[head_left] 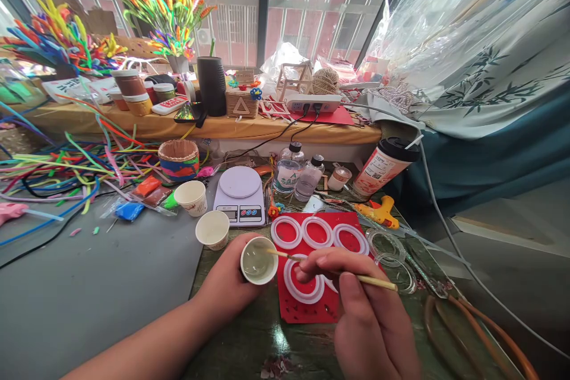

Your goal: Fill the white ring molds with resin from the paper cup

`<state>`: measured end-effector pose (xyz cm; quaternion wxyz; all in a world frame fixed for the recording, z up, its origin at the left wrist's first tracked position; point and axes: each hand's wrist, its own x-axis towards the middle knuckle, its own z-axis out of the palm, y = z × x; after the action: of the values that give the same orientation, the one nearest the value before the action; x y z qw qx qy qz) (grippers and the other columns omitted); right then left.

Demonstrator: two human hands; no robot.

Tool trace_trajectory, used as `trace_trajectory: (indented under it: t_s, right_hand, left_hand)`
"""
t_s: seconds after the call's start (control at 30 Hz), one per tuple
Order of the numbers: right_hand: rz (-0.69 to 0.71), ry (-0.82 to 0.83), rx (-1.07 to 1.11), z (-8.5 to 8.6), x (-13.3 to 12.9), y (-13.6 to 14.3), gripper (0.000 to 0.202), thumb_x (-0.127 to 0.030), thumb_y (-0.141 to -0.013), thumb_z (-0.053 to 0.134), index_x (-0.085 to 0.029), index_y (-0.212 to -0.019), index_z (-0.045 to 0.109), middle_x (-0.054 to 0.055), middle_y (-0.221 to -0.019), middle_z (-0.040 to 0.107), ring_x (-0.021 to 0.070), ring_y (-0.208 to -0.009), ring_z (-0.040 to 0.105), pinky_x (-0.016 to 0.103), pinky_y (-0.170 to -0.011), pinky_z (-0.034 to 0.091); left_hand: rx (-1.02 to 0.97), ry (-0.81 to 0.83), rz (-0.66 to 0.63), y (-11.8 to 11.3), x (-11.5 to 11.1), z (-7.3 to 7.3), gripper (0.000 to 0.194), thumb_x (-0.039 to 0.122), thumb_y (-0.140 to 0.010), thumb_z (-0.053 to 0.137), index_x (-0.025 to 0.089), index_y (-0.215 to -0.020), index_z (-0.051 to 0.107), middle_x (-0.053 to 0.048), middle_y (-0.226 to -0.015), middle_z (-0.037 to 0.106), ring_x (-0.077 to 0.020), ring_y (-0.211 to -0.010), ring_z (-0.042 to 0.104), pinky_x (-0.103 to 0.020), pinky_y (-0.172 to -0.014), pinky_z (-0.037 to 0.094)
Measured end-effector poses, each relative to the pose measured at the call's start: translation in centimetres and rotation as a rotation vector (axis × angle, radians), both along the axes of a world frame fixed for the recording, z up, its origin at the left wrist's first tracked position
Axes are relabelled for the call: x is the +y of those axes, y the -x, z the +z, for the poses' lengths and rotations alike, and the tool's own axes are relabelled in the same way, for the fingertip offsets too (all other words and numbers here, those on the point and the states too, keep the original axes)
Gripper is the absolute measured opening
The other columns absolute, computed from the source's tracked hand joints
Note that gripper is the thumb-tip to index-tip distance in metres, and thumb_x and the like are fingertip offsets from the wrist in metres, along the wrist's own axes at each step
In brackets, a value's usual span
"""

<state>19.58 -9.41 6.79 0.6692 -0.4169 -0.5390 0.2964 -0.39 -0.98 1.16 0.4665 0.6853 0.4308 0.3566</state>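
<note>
— With the left hand (232,270)?
— Clasps a cup (257,244) of liquid (256,265) near the scale (240,195).
— With the right hand (367,312)?
— Pinches a stick (378,282) above a red sheet (296,316), with tip at the cup's mouth.

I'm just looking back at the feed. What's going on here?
The person's left hand holds a paper cup of clear liquid, tipped toward the camera. The right hand holds a thin stick, its tip at the cup's mouth. Beside the cup, white rings lie on a red sheet, one partly hidden by the right hand. A scale stands behind.
</note>
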Motion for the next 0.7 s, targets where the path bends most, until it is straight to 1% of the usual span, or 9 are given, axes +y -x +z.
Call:
trace_trajectory:
  t_s: [0.1, 0.23, 0.33, 0.4, 0.47, 0.5, 0.57, 0.63, 0.7]
  right_hand:
    - [0.046, 0.052, -0.005, -0.02, 0.12, 0.16, 0.033, -0.028, -0.124, 0.051, -0.033, -0.125, 0.084, 0.003, -0.106, 0.084, 0.018, -0.093, 0.084, 0.028, -0.085, 0.072]
    - [-0.033, -0.008, -0.021, -0.09, 0.1, 0.23, 0.03, -0.027, -0.123, 0.054, -0.032, -0.129, 0.083, 0.005, -0.112, 0.085, 0.0187, -0.097, 0.084, 0.029, -0.088, 0.072]
    - [0.004, 0.042, -0.033, -0.02, 0.02, 0.17, 0.033, -0.028, -0.124, 0.052, -0.03, -0.12, 0.084, 0.004, -0.102, 0.084, 0.0185, -0.088, 0.082, 0.028, -0.078, 0.071]
    - [-0.071, 0.053, -0.045, 0.03, 0.01, 0.15, 0.032, -0.028, -0.124, 0.052, -0.029, -0.116, 0.083, 0.003, -0.098, 0.082, 0.0174, -0.084, 0.081, 0.026, -0.074, 0.069]
    - [-0.118, 0.034, -0.044, 0.02, 0.02, 0.15, 0.03, -0.028, -0.124, 0.052, -0.03, -0.121, 0.082, 0.004, -0.105, 0.083, 0.0191, -0.092, 0.083, 0.029, -0.08, 0.072]
    - [-0.094, 0.032, -0.05, -0.01, 0.01, 0.15, 0.029, -0.028, -0.123, 0.053, -0.031, -0.123, 0.082, 0.005, -0.108, 0.084, 0.0203, -0.095, 0.084, 0.031, -0.082, 0.073]
    - [-0.045, 0.033, -0.073, -0.1, -0.05, 0.14, 0.03, -0.027, -0.123, 0.053, -0.029, -0.12, 0.082, 0.006, -0.104, 0.084, 0.0208, -0.09, 0.084, 0.031, -0.078, 0.073]
    - [-0.054, 0.013, -0.1, -0.15, -0.11, 0.09, 0.03, -0.024, -0.122, 0.053, -0.028, -0.119, 0.083, 0.006, -0.101, 0.083, 0.0209, -0.087, 0.082, 0.03, -0.074, 0.071]
    - [-0.045, -0.015, -0.088, -0.12, -0.1, 0.0, 0.03, -0.023, -0.121, 0.053, -0.029, -0.12, 0.082, 0.006, -0.104, 0.083, 0.0217, -0.092, 0.082, 0.032, -0.079, 0.072]
  left_hand:
    - [0.014, -0.001, -0.002, 0.02, 0.04, 0.24, 0.043, 0.026, -0.083, 0.087, 0.025, -0.124, 0.076, -0.01, -0.123, 0.085, -0.0336, -0.112, 0.083, -0.048, -0.102, 0.068]
    - [0.023, -0.014, -0.01, 0.08, 0.07, 0.18, 0.042, 0.027, -0.084, 0.086, 0.025, -0.125, 0.076, -0.011, -0.125, 0.085, -0.0333, -0.114, 0.082, -0.048, -0.104, 0.068]
    - [0.027, -0.012, -0.007, 0.15, 0.03, -0.01, 0.045, 0.027, -0.083, 0.087, 0.025, -0.127, 0.076, -0.011, -0.125, 0.085, -0.0329, -0.113, 0.082, -0.049, -0.105, 0.068]
    - [0.028, -0.006, -0.002, 0.21, -0.02, -0.11, 0.048, 0.025, -0.083, 0.087, 0.025, -0.129, 0.076, -0.011, -0.128, 0.085, -0.0334, -0.117, 0.082, -0.049, -0.107, 0.068]
    - [0.028, -0.005, -0.003, 0.26, -0.05, -0.19, 0.048, 0.024, -0.083, 0.086, 0.025, -0.13, 0.076, -0.011, -0.129, 0.085, -0.0336, -0.119, 0.082, -0.05, -0.108, 0.068]
    - [0.027, -0.007, -0.001, 0.28, -0.05, -0.23, 0.048, 0.024, -0.083, 0.086, 0.025, -0.13, 0.076, -0.011, -0.129, 0.085, -0.0336, -0.118, 0.082, -0.05, -0.109, 0.068]
    - [0.026, -0.012, 0.005, 0.31, -0.04, -0.29, 0.049, 0.025, -0.083, 0.087, 0.025, -0.13, 0.077, -0.012, -0.129, 0.085, -0.0337, -0.117, 0.083, -0.051, -0.108, 0.068]
    - [0.028, -0.013, 0.008, 0.32, -0.01, -0.33, 0.05, 0.025, -0.082, 0.089, 0.025, -0.131, 0.077, -0.012, -0.129, 0.086, -0.034, -0.116, 0.083, -0.051, -0.108, 0.068]
    - [0.032, -0.012, 0.007, 0.31, 0.01, -0.36, 0.05, 0.025, -0.082, 0.089, 0.026, -0.13, 0.078, -0.012, -0.13, 0.086, -0.0344, -0.117, 0.083, -0.051, -0.109, 0.068]
